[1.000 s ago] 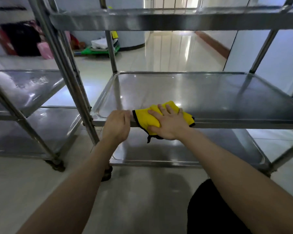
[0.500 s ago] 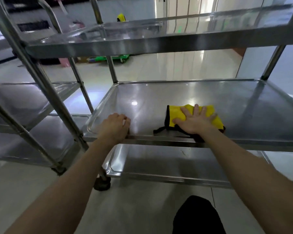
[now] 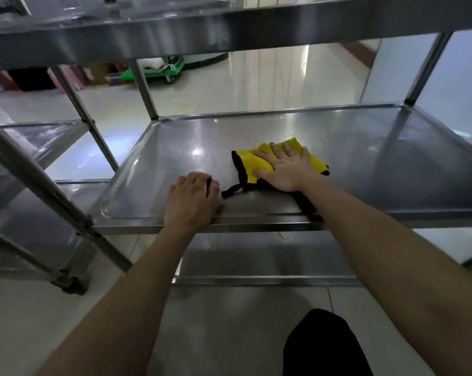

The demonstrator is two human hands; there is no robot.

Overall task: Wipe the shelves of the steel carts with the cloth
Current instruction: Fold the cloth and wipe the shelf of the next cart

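A yellow cloth with black trim (image 3: 249, 164) lies on the middle shelf (image 3: 365, 147) of the steel cart in front of me. My right hand (image 3: 283, 169) presses flat on the cloth with straight, spread fingers. My left hand (image 3: 190, 199) holds the shelf's front rim, its fingers curled over the edge to the left of the cloth. The top shelf (image 3: 229, 31) spans the upper view and the bottom shelf (image 3: 256, 256) shows below the middle one.
A second steel cart (image 3: 34, 147) stands close on the left, its posts and caster (image 3: 72, 284) near my left arm. A green trolley (image 3: 153, 70) and boxes sit far back on the tiled floor. A white wall panel (image 3: 460, 85) is at the right.
My right hand has slid the cloth from the shelf's front edge farther in and to the right on the middle shelf. My left hand stayed on the front rim. My head has risen and moved closer.
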